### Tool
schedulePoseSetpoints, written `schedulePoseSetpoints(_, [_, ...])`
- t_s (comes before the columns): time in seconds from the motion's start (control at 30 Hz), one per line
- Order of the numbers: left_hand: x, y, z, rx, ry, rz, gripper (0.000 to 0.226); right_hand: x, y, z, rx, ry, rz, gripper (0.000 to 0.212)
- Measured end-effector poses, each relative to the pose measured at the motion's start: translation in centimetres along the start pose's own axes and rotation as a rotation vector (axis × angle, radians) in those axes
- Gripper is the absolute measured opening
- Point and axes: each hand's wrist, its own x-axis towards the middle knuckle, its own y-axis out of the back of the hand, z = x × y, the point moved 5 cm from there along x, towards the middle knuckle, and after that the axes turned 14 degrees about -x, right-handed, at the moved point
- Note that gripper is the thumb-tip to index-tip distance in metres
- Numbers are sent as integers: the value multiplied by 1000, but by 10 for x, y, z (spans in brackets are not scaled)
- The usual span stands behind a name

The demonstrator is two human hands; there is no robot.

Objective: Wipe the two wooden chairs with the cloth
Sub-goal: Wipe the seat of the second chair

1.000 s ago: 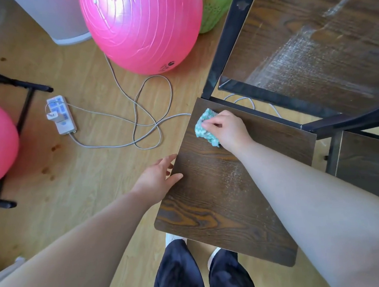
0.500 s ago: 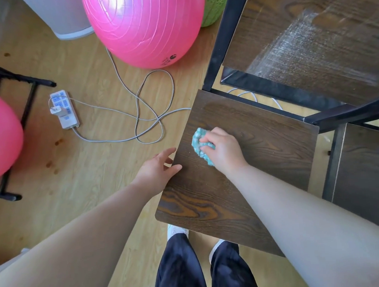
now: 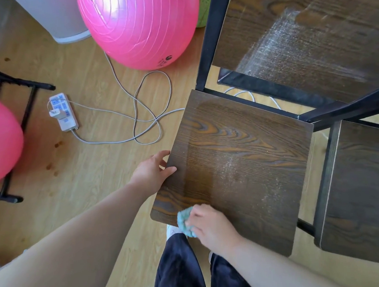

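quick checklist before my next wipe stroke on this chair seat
1. Cloth in hand: ok. The right hand grips the teal cloth.
2. Cloth flat on the wood: cannot tell. It sits at the near left corner of the seat, partly over the edge.
3. Seat steadied: ok. The left hand is at the left edge, thumb on top.
4. Seat fully wiped: not ok. Pale dusty streaks show on the right half.
5. Path to the streaks: ok. Nothing lies on the seat.
6. Second chair wiped: cannot tell.
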Motion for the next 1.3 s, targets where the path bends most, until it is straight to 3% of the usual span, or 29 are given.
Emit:
schedulePoseSetpoints(0.1, [2, -1, 1, 12, 5, 1, 55, -20, -17, -17, 6, 91, -196, 17])
schedulePoseSetpoints(0.17, [2, -2, 2, 17, 1, 6, 53, -29, -10, -18, 149, -4, -281, 22])
schedulePoseSetpoints(0.27, [1, -2, 0, 44, -15, 3, 53, -20, 44, 8, 402, -313, -116, 9])
schedulePoseSetpoints(0.37, [-2, 0, -5, 55, -14, 6, 51, 20, 121, 62, 394, -541, 152, 3])
schedulePoseSetpoints(0.47, [-6, 5, -11, 8, 2, 32, 48, 79, 186, 107, 350, -632, 350, 10])
schedulePoseSetpoints(0.6, [-9, 9, -15, -13, -2, 51, 43, 160, 218, 128, 202, -668, 412, 24])
schedulePoseSetpoints(0.77, [-6, 9, -20, -55, 6, 82, 30, 187, 179, 127, 210, -784, 419, 26])
schedulePoseSetpoints(0.9, [-3, 15, -25, -166, 43, 122, 29, 189, 168, 114, 70, -725, 464, 31])
schedulePoseSetpoints(1.07, [-4, 24, -30, -204, 56, 148, 31, 195, 163, 105, -201, -514, 340, 34])
schedulePoseSetpoints(1.3, [-1, 30, -29, -249, 65, 151, 30, 140, 90, 29, -82, -60, 195, 24])
